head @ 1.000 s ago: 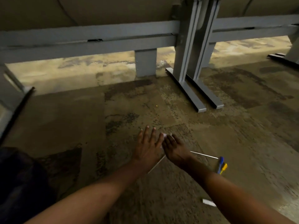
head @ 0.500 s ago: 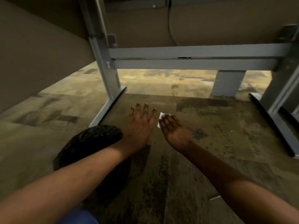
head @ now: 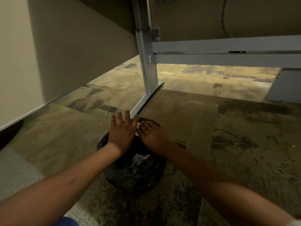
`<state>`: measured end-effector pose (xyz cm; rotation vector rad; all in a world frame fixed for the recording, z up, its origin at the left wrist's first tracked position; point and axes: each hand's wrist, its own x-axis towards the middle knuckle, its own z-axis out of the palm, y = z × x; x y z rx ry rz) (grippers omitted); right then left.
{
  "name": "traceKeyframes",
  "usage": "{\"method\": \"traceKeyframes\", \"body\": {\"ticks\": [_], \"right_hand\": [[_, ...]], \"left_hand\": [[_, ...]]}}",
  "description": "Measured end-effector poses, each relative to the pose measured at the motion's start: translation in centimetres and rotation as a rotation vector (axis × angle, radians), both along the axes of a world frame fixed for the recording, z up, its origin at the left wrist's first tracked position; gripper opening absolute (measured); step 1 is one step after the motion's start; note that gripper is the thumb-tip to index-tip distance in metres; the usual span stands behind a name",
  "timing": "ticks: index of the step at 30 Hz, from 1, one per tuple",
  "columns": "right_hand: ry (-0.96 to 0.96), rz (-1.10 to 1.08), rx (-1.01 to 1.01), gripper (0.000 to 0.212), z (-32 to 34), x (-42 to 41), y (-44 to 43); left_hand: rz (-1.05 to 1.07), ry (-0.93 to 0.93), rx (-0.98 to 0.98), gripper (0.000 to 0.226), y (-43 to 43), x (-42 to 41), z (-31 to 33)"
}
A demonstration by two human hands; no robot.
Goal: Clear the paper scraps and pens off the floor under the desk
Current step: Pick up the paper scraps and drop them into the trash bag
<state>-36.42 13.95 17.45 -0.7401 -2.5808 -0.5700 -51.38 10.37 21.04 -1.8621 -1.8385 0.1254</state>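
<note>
Both hands hover over a black bin bag [head: 135, 173] standing on the carpeted floor [head: 228, 144] beside the desk leg [head: 149, 75]. The left hand [head: 122, 132] is flat, fingers spread. The right hand [head: 153, 136] pinches a white paper scrap [head: 139, 126] above the bag's mouth; more crumpled paper [head: 138, 159] lies inside.
</note>
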Motion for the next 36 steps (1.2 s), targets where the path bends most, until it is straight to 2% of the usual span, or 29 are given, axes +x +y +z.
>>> {"method": "traceKeyframes", "body": {"ticks": [2, 4, 8, 11, 13, 16, 19, 23, 29, 32, 36], "right_hand": [[-0.203, 0.027, -0.158, 0.045, -0.5, -0.7, 0.1], [-0.302, 0.017, -0.272, 0.058, -0.4, -1.1, 0.2], [-0.257, -0.022, -0.305, 0.065, 0.3, -0.4, -0.3], [-0.171, -0.14, -0.244, 0.064, 1.1, 2.1, -0.5], [-0.141, -0.242, -0.226, 0.062, 1.6, 4.8, -0.5], [-0.153, -0.425, -0.172, 0.057, 2.5, 10.2, -0.3], [-0.148, -0.601, -0.144, 0.057, 3.8, 17.6, -0.4], [-0.164, -0.793, -0.092, 0.054, 5.5, 28.9, -1.6], [-0.187, -1.017, -0.14, 0.052, 5.8, 44.3, -8.0], [-0.248, -1.118, -0.171, 0.051, 4.8, 50.1, -11.9], [-0.219, -1.26, -0.206, 0.049, 2.2, 55.6, -16.4]], "left_hand": [[0.031, -0.017, -0.049, 0.057, -0.4, -0.8, -0.6], [0.043, -0.022, -0.097, 0.06, -0.7, -1.2, -0.9], [-0.001, -0.017, -0.132, 0.061, -1.1, -0.5, -0.7], [-0.076, -0.067, -0.131, 0.071, -0.4, 2.3, 0.3], [-0.122, -0.102, -0.111, 0.065, 0.3, 5.1, 1.0], [-0.262, -0.145, -0.051, 0.061, 1.4, 9.5, 1.6], [-0.366, -0.177, 0.004, 0.073, 2.3, 15.0, 1.9], [-0.466, -0.252, -0.047, 0.08, 3.0, 22.8, 1.3], [-0.678, -0.29, -0.121, 0.067, 1.1, 33.1, -1.4], [-0.782, -0.264, -0.145, 0.064, -0.6, 37.4, -2.9], [-0.845, -0.282, -0.196, 0.06, -2.8, 42.2, -5.4]]}}
